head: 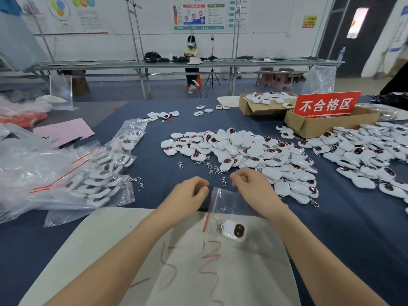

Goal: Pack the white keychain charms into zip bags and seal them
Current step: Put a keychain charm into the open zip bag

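Observation:
A clear zip bag [225,208] with a red seal strip lies in front of me, partly on a white sheet [106,235]. One white keychain charm [235,230] with a dark oval face and its metal clip sits inside the bag. My left hand [189,193] has curled fingers at the bag's top left corner. My right hand [251,184] pinches the bag's top edge at its right side. A large heap of loose white charms [247,151] lies just beyond my hands.
Filled zip bags [99,173] lie at the left beside crumpled plastic. Another charm heap [371,151] spreads at the right. Two cardboard boxes [313,127] and a red sign [324,104] stand at the back right. Loose metal clips [212,168] lie near my hands.

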A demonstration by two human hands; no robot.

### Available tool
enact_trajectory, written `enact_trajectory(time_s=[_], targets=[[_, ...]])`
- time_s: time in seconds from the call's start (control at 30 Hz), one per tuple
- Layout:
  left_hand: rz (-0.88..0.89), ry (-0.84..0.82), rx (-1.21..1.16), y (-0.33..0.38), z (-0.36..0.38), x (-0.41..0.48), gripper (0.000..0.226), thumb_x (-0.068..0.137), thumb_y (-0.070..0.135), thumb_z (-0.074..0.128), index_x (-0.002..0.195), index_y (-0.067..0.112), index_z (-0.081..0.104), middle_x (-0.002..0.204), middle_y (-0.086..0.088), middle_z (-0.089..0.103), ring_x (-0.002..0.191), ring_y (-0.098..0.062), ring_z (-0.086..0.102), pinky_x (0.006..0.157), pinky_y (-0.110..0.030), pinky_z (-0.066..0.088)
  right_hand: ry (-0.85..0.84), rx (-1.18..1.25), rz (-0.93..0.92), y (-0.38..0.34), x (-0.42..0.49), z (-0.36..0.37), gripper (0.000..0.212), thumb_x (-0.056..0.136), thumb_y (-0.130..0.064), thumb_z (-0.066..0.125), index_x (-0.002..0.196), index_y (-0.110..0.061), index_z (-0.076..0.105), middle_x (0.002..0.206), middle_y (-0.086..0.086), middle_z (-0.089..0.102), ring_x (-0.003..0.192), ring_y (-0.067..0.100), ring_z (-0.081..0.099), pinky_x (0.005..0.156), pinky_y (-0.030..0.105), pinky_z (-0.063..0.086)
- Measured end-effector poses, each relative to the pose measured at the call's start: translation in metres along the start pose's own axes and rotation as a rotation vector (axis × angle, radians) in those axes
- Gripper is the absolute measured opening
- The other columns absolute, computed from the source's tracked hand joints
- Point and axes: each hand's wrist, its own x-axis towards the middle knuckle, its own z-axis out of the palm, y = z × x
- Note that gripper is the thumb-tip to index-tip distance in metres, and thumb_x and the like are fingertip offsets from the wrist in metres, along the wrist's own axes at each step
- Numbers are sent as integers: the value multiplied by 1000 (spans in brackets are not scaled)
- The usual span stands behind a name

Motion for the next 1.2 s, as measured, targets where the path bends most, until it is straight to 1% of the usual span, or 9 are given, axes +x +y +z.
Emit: enact_trajectory(time_s=[0.1, 0.2, 0.37, 0.5, 0.63, 0.7, 0.83, 0.97, 1.2], targets=[[-25, 39, 21, 6, 12, 38, 27, 104, 29, 50, 126, 20, 63, 111, 7, 67, 99, -12, 61, 81, -23, 42, -35, -92, -49, 9, 21, 9, 19, 100, -29, 49, 112, -25, 63, 86, -16, 60, 77, -2, 54, 65, 18, 38], [-61, 39, 15, 15, 26, 80, 28, 105, 30, 45, 111, 11, 66, 103, -12, 69, 103, -29, 63, 77, -29, 41, -22, 31, 33, 18, 44, 20, 27, 100, -24, 50, 122, -16, 63, 86, -10, 62, 79, 8, 61, 70, 26, 52], [-50, 33, 60, 21, 49, 124, 31, 105, 34, 49, 110, 8, 65, 107, -8, 68, 104, -29, 61, 94, -43, 49, 25, 360, 203, 33, 69, 34, 39, 102, -21, 48, 139, -11, 50, 104, 4, 66, 64, 11, 66, 49, 21, 52], [16, 9, 20, 14, 53, 129, 17, 100, 34, 60, 95, 18, 62, 90, 1, 66, 89, -22, 61, 82, -36, 48, 56, 440, 181, 42, 71, 34, 27, 103, -27, 48, 126, -16, 58, 99, 2, 68, 54, 4, 67, 50, 21, 52], [2, 74, -246, 10, 44, 107, 21, 92, 29, 72, 107, 26, 57, 99, 4, 65, 82, -1, 59, 69, -14, 45, 74, 447, 85, 40, 59, 36, 15, 100, -34, 57, 112, -28, 63, 94, -10, 69, 64, 2, 68, 54, 18, 52], [27, 112, -362, 7, 42, 91, 18, 92, 26, 73, 105, 29, 60, 95, 5, 68, 77, 1, 61, 73, -15, 49, 63, 480, 15, 38, 53, 34, 6, 97, -35, 62, 103, -35, 63, 95, -10, 70, 72, 3, 69, 55, 17, 52], [59, 116, -549, -6, 44, 66, 22, 95, 11, 69, 112, 26, 69, 100, 5, 75, 93, -11, 69, 84, -18, 54, -4, 481, -96, 32, 46, 30, 11, 97, -29, 64, 99, -39, 67, 89, -17, 72, 73, 6, 67, 57, 19, 54], [74, 110, -538, -12, 45, 66, 24, 98, 14, 66, 119, 23, 71, 105, 12, 76, 99, -3, 70, 88, -15, 52, -47, 517, -145, 32, 46, 28, 23, 95, -16, 67, 98, -38, 71, 88, -14, 75, 75, 3, 69, 65, 20, 58], [43, 120, -619, -17, 51, 69, 20, 99, 11, 63, 110, 27, 69, 101, 13, 76, 93, -2, 69, 87, -16, 53, -72, 521, -168, 39, 48, 29, 34, 92, -13, 70, 99, -46, 76, 99, -13, 77, 88, 6, 72, 81, 21, 58]])
